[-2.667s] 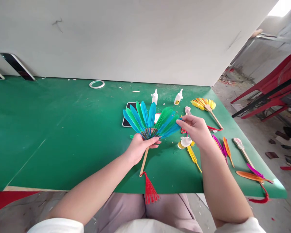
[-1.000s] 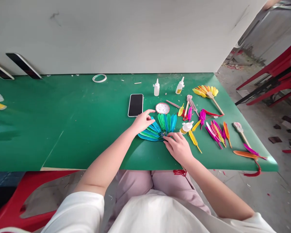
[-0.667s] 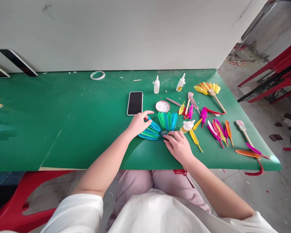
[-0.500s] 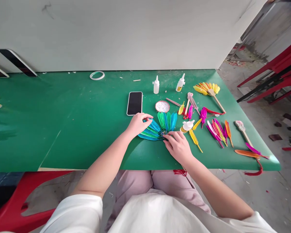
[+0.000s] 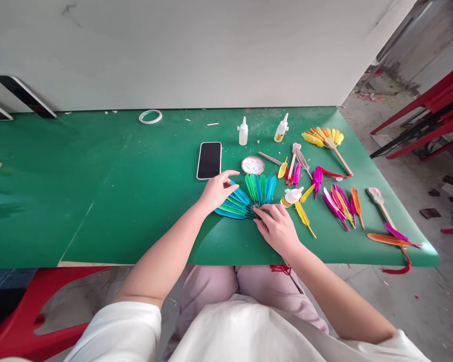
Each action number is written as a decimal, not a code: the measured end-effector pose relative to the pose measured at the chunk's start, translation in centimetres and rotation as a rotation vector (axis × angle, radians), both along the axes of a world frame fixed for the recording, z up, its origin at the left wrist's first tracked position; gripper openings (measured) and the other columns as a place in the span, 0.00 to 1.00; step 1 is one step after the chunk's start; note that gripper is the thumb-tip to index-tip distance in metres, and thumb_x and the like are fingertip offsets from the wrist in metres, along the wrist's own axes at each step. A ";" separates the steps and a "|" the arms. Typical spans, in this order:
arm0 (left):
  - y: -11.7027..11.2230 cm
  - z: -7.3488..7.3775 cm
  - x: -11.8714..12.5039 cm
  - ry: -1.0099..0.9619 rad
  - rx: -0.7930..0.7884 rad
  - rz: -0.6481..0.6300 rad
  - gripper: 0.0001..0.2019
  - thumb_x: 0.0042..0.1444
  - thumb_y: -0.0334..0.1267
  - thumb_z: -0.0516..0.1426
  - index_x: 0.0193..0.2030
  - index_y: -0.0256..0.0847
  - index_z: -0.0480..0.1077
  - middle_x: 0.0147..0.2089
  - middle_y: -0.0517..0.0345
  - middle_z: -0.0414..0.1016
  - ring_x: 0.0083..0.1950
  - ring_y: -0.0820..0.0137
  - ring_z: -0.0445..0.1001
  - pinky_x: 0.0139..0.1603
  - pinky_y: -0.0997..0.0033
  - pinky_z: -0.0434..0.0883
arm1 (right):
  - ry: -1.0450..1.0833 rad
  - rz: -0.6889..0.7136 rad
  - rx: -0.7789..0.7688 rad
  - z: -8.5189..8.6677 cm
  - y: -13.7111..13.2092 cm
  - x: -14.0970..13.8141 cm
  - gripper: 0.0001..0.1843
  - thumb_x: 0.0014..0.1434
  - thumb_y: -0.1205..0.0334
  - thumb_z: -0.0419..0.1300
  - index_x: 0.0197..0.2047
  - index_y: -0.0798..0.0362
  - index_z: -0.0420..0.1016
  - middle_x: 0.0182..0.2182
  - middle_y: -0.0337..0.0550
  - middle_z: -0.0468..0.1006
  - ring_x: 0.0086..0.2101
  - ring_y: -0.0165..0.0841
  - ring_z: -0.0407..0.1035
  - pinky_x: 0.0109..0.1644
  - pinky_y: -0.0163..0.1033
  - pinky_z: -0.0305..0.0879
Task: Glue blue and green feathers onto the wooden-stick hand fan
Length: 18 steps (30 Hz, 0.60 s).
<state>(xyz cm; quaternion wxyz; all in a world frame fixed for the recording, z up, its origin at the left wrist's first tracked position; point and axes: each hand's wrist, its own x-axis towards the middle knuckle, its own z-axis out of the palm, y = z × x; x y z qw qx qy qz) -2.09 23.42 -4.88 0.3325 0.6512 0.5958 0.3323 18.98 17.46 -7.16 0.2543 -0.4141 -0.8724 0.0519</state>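
Note:
A feather fan (image 5: 232, 205) of blue and green feathers lies spread near the front edge of the green table. My left hand (image 5: 216, 193) is over the fan's upper left side, thumb and forefinger apart with nothing between them. My right hand (image 5: 279, 227) has its fingers closed at the base of the fan, where the quills meet; the palm hides what lies beneath. A red tassel (image 5: 281, 269) hangs at the table edge below my right wrist. Just right of the fan lies a small white glue bottle (image 5: 294, 194) with a yellow label.
Behind the fan are a phone (image 5: 209, 161), a round dish (image 5: 252, 165) and two upright glue bottles (image 5: 243, 132). To the right lie loose pink and orange feathers (image 5: 340, 205), a yellow-orange feather fan (image 5: 324, 137) and a wooden handle (image 5: 381, 208). A tape roll (image 5: 150, 117) lies near the wall.
My left thumb and forefinger have parted, the forefinger lifting up and away from the feathers. My right hand has stayed at the fan's base.

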 end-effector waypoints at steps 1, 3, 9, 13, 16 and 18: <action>-0.2 0.1 -0.1 0.012 0.000 -0.001 0.18 0.50 0.38 0.56 0.49 0.44 0.67 0.25 0.64 0.63 0.26 0.75 0.61 0.31 0.75 0.60 | 0.000 -0.002 -0.002 0.0 0.0 0.0 0.16 0.58 0.63 0.52 0.50 0.52 0.70 0.40 0.48 0.71 0.38 0.37 0.63 0.44 0.45 0.65; -0.5 0.3 -0.4 0.035 0.001 0.000 0.18 0.50 0.38 0.55 0.50 0.45 0.67 0.25 0.64 0.64 0.26 0.75 0.62 0.32 0.75 0.61 | -0.001 -0.001 -0.005 0.0 0.0 0.0 0.16 0.58 0.63 0.52 0.50 0.52 0.70 0.40 0.48 0.71 0.38 0.37 0.63 0.44 0.45 0.65; -0.6 -0.1 -0.7 0.075 -0.018 -0.010 0.14 0.51 0.39 0.55 0.45 0.44 0.70 0.26 0.62 0.65 0.27 0.74 0.64 0.32 0.75 0.62 | 0.002 -0.001 -0.019 0.0 0.1 -0.1 0.16 0.59 0.63 0.51 0.50 0.53 0.70 0.40 0.48 0.71 0.38 0.37 0.62 0.44 0.45 0.65; -0.4 -0.5 -0.8 0.018 -0.042 -0.005 0.13 0.49 0.40 0.57 0.43 0.42 0.72 0.32 0.57 0.70 0.32 0.72 0.67 0.35 0.74 0.64 | 0.001 0.000 -0.020 0.0 0.0 0.0 0.16 0.59 0.63 0.51 0.50 0.53 0.70 0.40 0.48 0.70 0.38 0.38 0.62 0.44 0.45 0.65; -0.4 -0.5 -0.8 -0.034 -0.082 -0.026 0.15 0.47 0.40 0.58 0.43 0.41 0.72 0.35 0.55 0.73 0.35 0.69 0.69 0.37 0.73 0.65 | -0.012 0.000 -0.020 0.1 0.0 -0.1 0.17 0.59 0.64 0.51 0.51 0.52 0.69 0.41 0.48 0.70 0.38 0.38 0.61 0.44 0.45 0.64; -0.4 -0.3 -0.8 -0.056 -0.120 -0.041 0.17 0.46 0.40 0.59 0.45 0.42 0.71 0.34 0.56 0.73 0.35 0.69 0.70 0.37 0.72 0.66 | -0.023 0.002 -0.018 0.1 0.0 -0.1 0.17 0.59 0.64 0.51 0.51 0.53 0.69 0.41 0.48 0.70 0.38 0.38 0.61 0.44 0.45 0.64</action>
